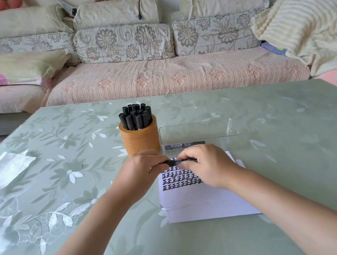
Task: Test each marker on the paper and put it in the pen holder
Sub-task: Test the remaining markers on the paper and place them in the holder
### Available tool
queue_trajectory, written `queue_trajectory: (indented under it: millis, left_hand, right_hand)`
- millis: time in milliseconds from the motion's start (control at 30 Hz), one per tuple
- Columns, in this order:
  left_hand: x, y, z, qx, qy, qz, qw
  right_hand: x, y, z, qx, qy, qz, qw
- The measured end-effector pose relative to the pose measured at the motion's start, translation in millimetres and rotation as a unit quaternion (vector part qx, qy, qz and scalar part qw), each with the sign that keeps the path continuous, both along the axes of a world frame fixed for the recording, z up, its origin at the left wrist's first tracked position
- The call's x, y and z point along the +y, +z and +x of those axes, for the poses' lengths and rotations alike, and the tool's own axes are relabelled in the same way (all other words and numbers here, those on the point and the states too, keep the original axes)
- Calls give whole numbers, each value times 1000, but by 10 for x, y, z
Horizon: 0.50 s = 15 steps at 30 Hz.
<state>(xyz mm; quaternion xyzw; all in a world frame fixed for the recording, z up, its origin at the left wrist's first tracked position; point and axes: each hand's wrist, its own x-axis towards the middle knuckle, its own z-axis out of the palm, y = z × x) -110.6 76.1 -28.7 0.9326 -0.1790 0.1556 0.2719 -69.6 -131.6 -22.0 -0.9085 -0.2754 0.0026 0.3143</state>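
Glossy floral table point(62, 188) lies open at left. A round woven orange holder point(141, 140), packed with black markers point(136, 116), stands just behind the left hand point(141, 172). It and the right hand point(205, 165) each pinch an end of a slim marker point(170, 163) over inked white paper point(196, 200).

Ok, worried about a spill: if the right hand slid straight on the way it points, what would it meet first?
The right hand would likely meet the left hand on the same marker; the pen holder stands beyond, depth unclear.
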Motion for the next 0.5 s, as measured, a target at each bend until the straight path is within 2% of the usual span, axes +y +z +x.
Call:
queue_trajectory:
  millis: [133,300,400,500]
  left_hand:
    - [53,27,3,19,-1,2,1000]
    - [153,142,75,-12,23,-32,999]
    - [287,222,184,-85,95,-82,988]
    - [402,302,296,-141,174,-125,966]
  right_hand:
    - [80,24,6,-18,28,-76,997]
    - [166,-21,67,8,34,33,999]
    - [188,-26,110,14,0,73,997]
    - [232,57,209,8,-35,154,987]
